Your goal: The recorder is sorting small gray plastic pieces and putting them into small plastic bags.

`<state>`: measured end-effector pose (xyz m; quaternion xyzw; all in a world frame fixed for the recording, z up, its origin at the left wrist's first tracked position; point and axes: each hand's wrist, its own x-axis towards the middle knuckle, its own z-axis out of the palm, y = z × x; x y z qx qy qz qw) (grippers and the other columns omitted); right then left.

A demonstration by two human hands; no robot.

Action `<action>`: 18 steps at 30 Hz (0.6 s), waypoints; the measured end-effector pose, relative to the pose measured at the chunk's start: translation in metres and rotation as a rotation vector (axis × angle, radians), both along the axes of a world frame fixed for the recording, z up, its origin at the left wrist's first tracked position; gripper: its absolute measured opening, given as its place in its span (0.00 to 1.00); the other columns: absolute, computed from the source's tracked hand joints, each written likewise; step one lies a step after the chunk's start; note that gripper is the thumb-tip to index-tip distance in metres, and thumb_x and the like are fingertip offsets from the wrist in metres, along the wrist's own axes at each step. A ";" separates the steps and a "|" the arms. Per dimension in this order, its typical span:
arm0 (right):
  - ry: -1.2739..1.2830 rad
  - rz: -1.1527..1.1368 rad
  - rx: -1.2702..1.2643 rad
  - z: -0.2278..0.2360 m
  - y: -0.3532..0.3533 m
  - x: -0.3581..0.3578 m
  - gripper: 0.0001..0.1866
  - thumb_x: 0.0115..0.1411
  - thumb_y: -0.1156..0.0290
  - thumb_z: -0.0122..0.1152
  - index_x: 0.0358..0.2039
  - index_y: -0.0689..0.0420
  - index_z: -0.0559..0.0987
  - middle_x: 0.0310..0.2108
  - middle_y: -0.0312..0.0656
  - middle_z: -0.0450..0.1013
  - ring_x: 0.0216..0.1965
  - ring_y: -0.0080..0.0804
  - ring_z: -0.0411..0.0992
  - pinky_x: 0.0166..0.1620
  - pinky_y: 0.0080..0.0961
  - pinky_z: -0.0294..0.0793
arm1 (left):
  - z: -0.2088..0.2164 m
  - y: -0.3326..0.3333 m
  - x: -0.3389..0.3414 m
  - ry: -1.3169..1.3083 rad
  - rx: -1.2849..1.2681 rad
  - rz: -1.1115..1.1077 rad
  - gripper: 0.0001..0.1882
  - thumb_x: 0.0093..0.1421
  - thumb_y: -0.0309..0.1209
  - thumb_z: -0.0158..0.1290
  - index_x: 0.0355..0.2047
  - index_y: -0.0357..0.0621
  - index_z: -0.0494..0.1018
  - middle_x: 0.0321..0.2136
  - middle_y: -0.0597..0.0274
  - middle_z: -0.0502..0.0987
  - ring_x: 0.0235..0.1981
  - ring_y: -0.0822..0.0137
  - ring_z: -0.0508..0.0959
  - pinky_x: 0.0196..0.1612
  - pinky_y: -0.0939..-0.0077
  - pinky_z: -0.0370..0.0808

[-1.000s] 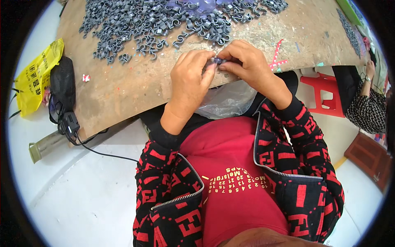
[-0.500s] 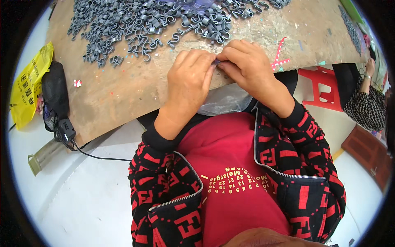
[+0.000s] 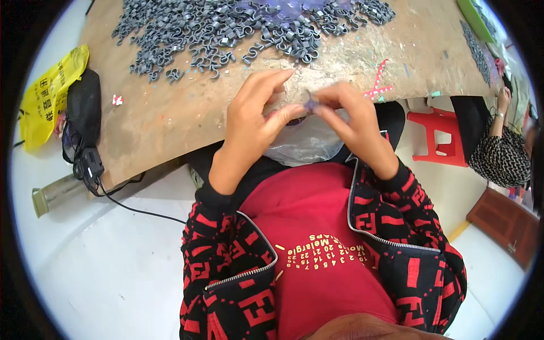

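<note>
My right hand (image 3: pixel 354 119) pinches a small grey-purple plastic clip (image 3: pixel 310 103) between thumb and fingertips, just over the table's near edge; motion blurs it. To its left is my left hand (image 3: pixel 252 113), open, the index finger raised away from the thumb. The left thumb tip comes up close to the clip; whether it touches cannot be made out. Beyond both hands lies a wide heap of grey S-shaped plastic clips (image 3: pixel 226 37), with purple translucent plastic (image 3: pixel 283 10) among them at the far side. A clear plastic bag (image 3: pixel 306 141) sits below my hands at my lap.
A wooden table (image 3: pixel 150 119) carries the heap. Red dotted ribbon (image 3: pixel 378 82) lies right of my hands. A yellow bag (image 3: pixel 54 96), a black pouch (image 3: pixel 84 110) and a cabled adapter (image 3: pixel 89 163) are at the left edge. At right are a red stool (image 3: pixel 439 139) and another person (image 3: pixel 504 147).
My hands have moved apart from their joint pinch. The left hand has opened, while the right keeps the clip. The clear bag shows more, and the view has shifted slightly.
</note>
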<state>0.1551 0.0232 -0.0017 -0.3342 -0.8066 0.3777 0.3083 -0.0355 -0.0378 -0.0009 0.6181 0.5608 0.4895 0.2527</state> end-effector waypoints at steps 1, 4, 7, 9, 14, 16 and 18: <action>-0.011 0.117 0.070 0.005 -0.006 0.008 0.09 0.51 0.79 0.61 0.35 0.59 0.76 0.31 0.41 0.72 0.32 0.35 0.72 0.35 0.26 0.70 | 0.003 -0.008 -0.001 0.007 0.006 0.005 0.19 0.53 0.21 0.57 0.47 0.38 0.73 0.43 0.56 0.73 0.37 0.68 0.76 0.39 0.77 0.74; -0.112 0.231 0.199 -0.004 -0.017 0.024 0.10 0.50 0.78 0.63 0.34 0.59 0.76 0.31 0.41 0.72 0.32 0.35 0.72 0.36 0.26 0.70 | 0.005 -0.023 -0.002 -0.052 -0.007 0.048 0.17 0.54 0.20 0.55 0.46 0.36 0.73 0.44 0.55 0.72 0.36 0.69 0.76 0.38 0.78 0.74; -0.253 0.190 0.256 -0.026 -0.022 0.028 0.10 0.49 0.77 0.64 0.33 0.59 0.77 0.31 0.40 0.73 0.32 0.35 0.72 0.36 0.25 0.70 | 0.003 -0.027 -0.001 -0.108 0.010 0.078 0.15 0.57 0.19 0.54 0.46 0.35 0.73 0.45 0.54 0.72 0.35 0.70 0.76 0.38 0.79 0.74; -0.298 0.152 0.263 -0.026 -0.022 0.028 0.09 0.50 0.77 0.64 0.33 0.58 0.77 0.31 0.40 0.73 0.32 0.34 0.72 0.36 0.24 0.70 | 0.000 -0.027 0.001 -0.103 0.013 0.073 0.15 0.57 0.18 0.53 0.46 0.34 0.73 0.44 0.55 0.72 0.35 0.71 0.77 0.37 0.80 0.74; -0.044 0.210 0.059 0.023 0.003 0.017 0.08 0.55 0.76 0.61 0.36 0.59 0.78 0.32 0.42 0.74 0.33 0.32 0.73 0.36 0.23 0.71 | -0.003 -0.024 0.008 -0.076 0.077 0.094 0.15 0.54 0.19 0.56 0.43 0.38 0.75 0.39 0.56 0.75 0.30 0.69 0.78 0.31 0.79 0.75; -0.006 0.108 0.245 0.025 0.037 -0.006 0.08 0.55 0.75 0.61 0.37 0.60 0.78 0.32 0.41 0.74 0.32 0.31 0.73 0.36 0.22 0.71 | -0.004 -0.027 0.011 -0.052 0.057 0.099 0.15 0.54 0.19 0.56 0.43 0.38 0.75 0.39 0.56 0.76 0.30 0.69 0.77 0.31 0.79 0.75; 0.071 0.007 0.386 0.021 0.080 -0.029 0.09 0.55 0.73 0.60 0.38 0.58 0.78 0.32 0.39 0.74 0.31 0.30 0.73 0.35 0.22 0.71 | -0.004 -0.024 0.018 -0.015 0.090 0.046 0.15 0.53 0.18 0.56 0.42 0.38 0.75 0.38 0.55 0.76 0.29 0.68 0.77 0.31 0.78 0.74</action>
